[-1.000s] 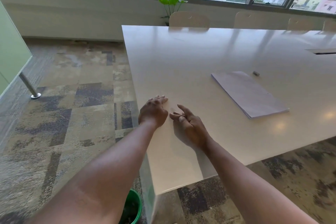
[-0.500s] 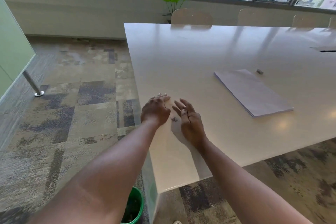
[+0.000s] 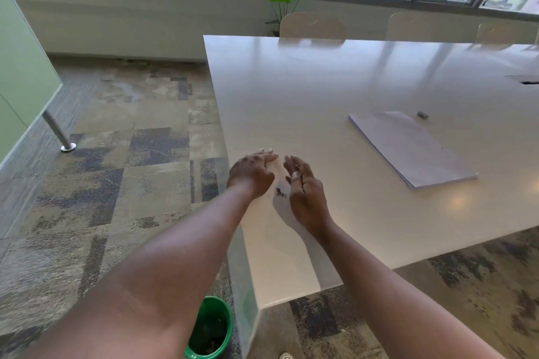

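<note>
Small clump of dark debris [image 3: 281, 192] is sitting on the white desk [image 3: 320, 90], close to its left edge, in the gap between the two hands. A few loose specks are lying just left of it. Too small to tell what the stuff is.

Left hand [image 3: 252, 173] is lying low over the desk, back up, wrist about above the desk's left edge. Its fingers [image 3: 268, 158] are stretching forward, relaxed, gripping nothing. Can't tell whether the palm is touching the surface.

Right hand [image 3: 304, 192] is standing on its little-finger edge, palm facing left toward the debris, thumb on top. Its fingers [image 3: 291, 163] are nearly straight, leaning toward the left fingertips, holding nothing. The hands are forming a loose V around the clump, tips near each other but apart.

Both bare forearms are reaching in from the bottom of the view, the left one passing over the carpet beside the desk.

Further out:
- A stack of paper [image 3: 408, 148] is lying flat to the right, well apart from the hands.
- A small grey object [image 3: 423, 114] is sitting just beyond the stack's far corner.
- A green bucket [image 3: 210, 329] is standing on the carpet by the desk's near corner, below the left forearm.
</note>
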A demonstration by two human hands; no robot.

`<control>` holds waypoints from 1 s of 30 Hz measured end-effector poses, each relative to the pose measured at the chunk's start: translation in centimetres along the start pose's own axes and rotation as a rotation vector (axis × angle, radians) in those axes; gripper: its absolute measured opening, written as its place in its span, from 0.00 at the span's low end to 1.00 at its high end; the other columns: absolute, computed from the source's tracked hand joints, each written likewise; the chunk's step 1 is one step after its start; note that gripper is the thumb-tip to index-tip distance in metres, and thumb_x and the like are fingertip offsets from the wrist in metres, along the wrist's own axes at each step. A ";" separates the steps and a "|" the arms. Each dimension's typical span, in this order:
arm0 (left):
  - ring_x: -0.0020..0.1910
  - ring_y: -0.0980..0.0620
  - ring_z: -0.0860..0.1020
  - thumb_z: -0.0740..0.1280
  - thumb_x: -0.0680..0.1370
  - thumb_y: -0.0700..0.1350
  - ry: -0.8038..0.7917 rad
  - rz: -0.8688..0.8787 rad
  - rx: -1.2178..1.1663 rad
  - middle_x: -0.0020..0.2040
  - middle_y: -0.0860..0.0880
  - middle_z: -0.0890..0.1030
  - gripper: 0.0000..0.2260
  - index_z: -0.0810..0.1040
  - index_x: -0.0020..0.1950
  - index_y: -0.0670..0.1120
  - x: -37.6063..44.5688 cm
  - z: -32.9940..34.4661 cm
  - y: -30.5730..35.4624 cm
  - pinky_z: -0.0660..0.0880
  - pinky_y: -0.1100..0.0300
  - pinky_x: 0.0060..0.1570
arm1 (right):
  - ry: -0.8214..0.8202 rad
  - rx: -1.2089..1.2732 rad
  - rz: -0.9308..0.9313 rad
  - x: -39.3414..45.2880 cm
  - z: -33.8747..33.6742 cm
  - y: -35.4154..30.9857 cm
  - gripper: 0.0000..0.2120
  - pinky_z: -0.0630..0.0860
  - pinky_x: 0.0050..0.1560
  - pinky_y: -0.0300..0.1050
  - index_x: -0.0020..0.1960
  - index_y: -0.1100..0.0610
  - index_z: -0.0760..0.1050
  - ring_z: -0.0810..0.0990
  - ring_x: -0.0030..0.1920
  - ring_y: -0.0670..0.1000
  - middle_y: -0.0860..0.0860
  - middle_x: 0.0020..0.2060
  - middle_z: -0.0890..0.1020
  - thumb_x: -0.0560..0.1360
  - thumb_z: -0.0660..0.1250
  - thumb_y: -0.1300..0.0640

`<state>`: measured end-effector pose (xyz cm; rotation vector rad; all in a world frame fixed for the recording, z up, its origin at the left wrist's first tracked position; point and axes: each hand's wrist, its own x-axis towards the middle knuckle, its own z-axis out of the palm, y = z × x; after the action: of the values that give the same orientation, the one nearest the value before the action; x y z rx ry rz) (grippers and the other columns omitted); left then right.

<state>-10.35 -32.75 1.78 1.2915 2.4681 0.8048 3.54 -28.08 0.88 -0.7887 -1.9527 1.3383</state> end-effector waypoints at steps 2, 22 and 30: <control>0.79 0.57 0.63 0.59 0.79 0.40 -0.030 0.023 0.031 0.79 0.59 0.68 0.27 0.72 0.77 0.56 0.0 -0.5 -0.3 0.60 0.59 0.75 | 0.031 -0.098 0.013 0.2 -0.6 0.0 0.19 0.70 0.70 0.47 0.72 0.58 0.69 0.75 0.68 0.49 0.54 0.68 0.76 0.82 0.53 0.64; 0.75 0.58 0.69 0.58 0.77 0.38 0.036 0.038 -0.065 0.75 0.61 0.73 0.27 0.78 0.72 0.57 -0.1 -0.3 -1.2 0.66 0.60 0.71 | -0.168 -0.489 -0.004 0.8 -2.2 0.7 0.24 0.65 0.73 0.47 0.77 0.57 0.60 0.71 0.71 0.55 0.56 0.73 0.71 0.81 0.53 0.63; 0.76 0.60 0.67 0.58 0.76 0.37 0.025 0.037 -0.069 0.75 0.62 0.72 0.28 0.77 0.72 0.58 -0.2 -0.4 -1.3 0.66 0.60 0.71 | 0.100 -0.118 -0.008 1.9 -3.7 -0.8 0.17 0.69 0.65 0.36 0.69 0.60 0.71 0.77 0.66 0.49 0.52 0.64 0.79 0.82 0.54 0.66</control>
<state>-11.25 -33.63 1.35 1.3140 2.4196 0.9123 5.16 -24.80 2.95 -0.8854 -1.9674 1.1642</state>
